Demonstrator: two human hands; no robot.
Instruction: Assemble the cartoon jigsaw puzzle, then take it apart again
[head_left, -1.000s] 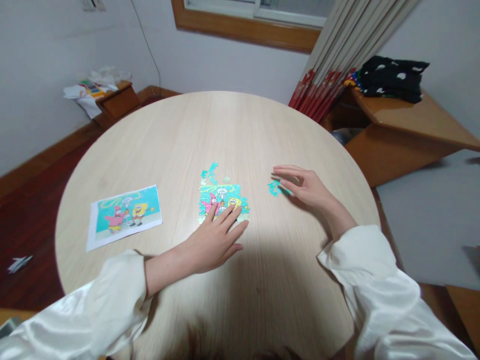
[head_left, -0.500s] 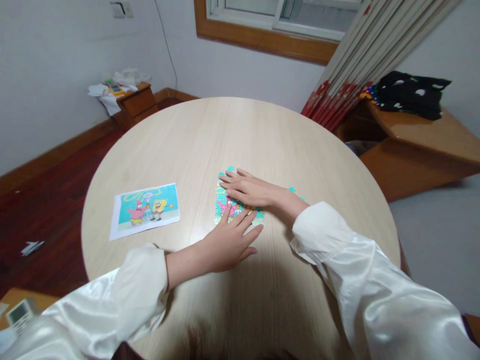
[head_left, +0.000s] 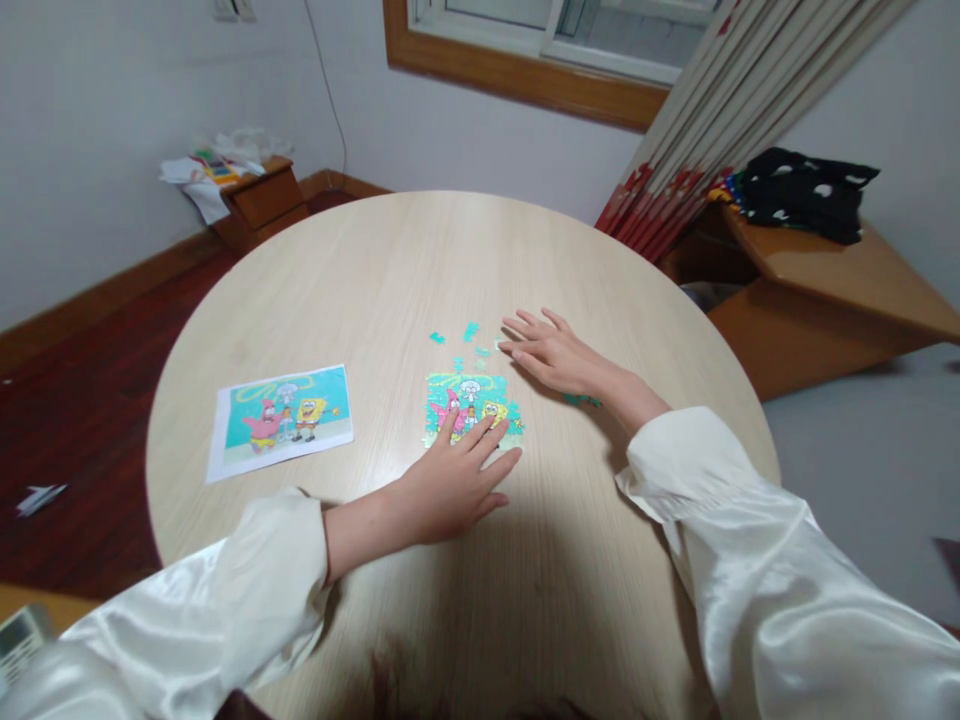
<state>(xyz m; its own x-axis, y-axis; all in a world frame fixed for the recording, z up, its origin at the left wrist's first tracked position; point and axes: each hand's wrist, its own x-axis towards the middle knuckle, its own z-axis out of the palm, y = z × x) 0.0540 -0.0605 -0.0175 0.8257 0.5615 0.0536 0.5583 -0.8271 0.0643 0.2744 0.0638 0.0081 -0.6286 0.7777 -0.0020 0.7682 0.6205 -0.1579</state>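
A partly joined cartoon jigsaw puzzle (head_left: 469,390) lies mid-table, showing a pink starfish, a pale squid-like figure and a yellow sponge figure. My left hand (head_left: 457,480) is spread out, its fingertips on the puzzle's lower edge and covering part of it. Beyond the puzzle's upper right, my right hand (head_left: 551,350) hovers or rests with fingers stretched apart, nothing visibly held. A pale puzzle piece (head_left: 499,344) is at its fingertips. Several loose turquoise pieces (head_left: 471,331) lie above the puzzle, and more pieces (head_left: 581,400) show partly under my right wrist.
A printed picture (head_left: 285,420) of the same cartoon lies at the left of the round wooden table (head_left: 420,260). A small cabinet (head_left: 266,200) with papers stands back left. Another wooden cabinet (head_left: 840,300) holding black cloth (head_left: 806,195) stands at the right, near a curtain (head_left: 720,120).
My right hand has moved right and away from the puzzle, uncovering its upper part and the loose pieces above it. My left hand has stayed at the lower edge. The view has shifted slightly.
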